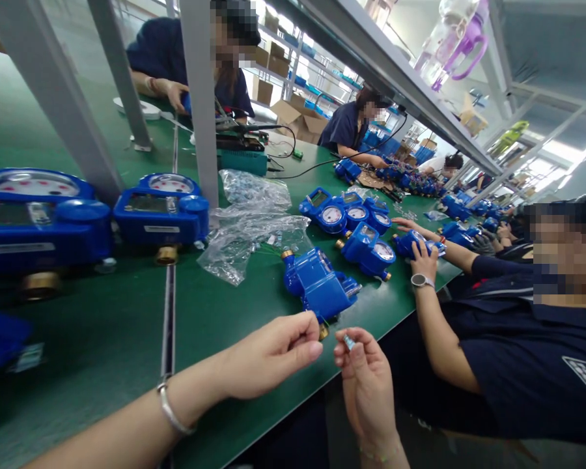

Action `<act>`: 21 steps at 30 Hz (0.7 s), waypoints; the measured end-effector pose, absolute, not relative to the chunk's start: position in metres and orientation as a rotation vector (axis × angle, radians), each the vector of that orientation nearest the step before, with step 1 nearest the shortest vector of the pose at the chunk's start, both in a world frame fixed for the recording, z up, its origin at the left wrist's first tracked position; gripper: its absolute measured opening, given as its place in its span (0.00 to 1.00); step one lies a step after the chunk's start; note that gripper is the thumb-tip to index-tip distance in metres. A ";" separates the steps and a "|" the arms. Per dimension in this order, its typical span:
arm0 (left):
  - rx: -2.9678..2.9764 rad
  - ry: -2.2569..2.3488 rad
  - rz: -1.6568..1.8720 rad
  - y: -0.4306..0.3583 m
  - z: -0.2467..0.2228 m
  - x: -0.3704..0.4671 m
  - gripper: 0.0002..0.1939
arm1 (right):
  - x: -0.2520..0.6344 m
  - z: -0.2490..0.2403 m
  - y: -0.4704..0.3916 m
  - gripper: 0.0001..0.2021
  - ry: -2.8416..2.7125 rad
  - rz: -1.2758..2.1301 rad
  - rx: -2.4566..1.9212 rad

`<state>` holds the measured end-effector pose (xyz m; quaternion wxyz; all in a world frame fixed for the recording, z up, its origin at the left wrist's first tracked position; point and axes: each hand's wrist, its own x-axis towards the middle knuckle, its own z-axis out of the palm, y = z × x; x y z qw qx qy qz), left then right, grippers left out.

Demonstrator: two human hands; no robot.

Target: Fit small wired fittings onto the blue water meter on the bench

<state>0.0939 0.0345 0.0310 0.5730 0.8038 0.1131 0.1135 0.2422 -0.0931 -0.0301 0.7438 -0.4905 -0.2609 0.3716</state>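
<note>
My left hand (278,355) is closed, thumb against curled fingers, just in front of a blue water meter (322,286) with brass ends. A thin green wire (325,322) shows beside its knuckles; whether the fingers grip it is hidden. Between the thumb and fingers of my right hand (368,378) is a small light-blue plastic piece (349,342), perhaps a seal. The two hands are close together but apart, near the table's front edge. A clear plastic bag (254,244) of small pale-blue pieces lies behind the meter, with green wires at its side.
Blue meters (161,212) stand left on the green table (215,312), by grey posts (200,104). More meters (356,215) sit ahead. At right, a co-worker's hand (424,260) is on another meter. Co-workers sit across the table. A purple-handled jug (456,42) rests on the overhead shelf.
</note>
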 end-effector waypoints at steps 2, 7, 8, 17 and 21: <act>1.959 0.342 0.298 0.031 0.030 0.096 0.12 | 0.241 -0.031 -0.095 0.09 -0.599 0.798 -1.089; 1.998 0.411 0.302 0.025 0.027 0.100 0.07 | 0.239 -0.032 -0.097 0.10 -0.621 0.771 -1.133; 2.002 0.416 0.298 0.025 0.027 0.100 0.07 | 0.240 -0.033 -0.096 0.11 -0.614 0.768 -1.137; 2.182 0.417 0.403 0.017 0.029 0.104 0.06 | 0.241 -0.039 -0.101 0.14 -0.688 0.749 -1.190; 2.192 0.508 0.425 0.015 0.025 0.106 0.06 | 0.239 -0.042 -0.102 0.15 -0.728 0.724 -1.197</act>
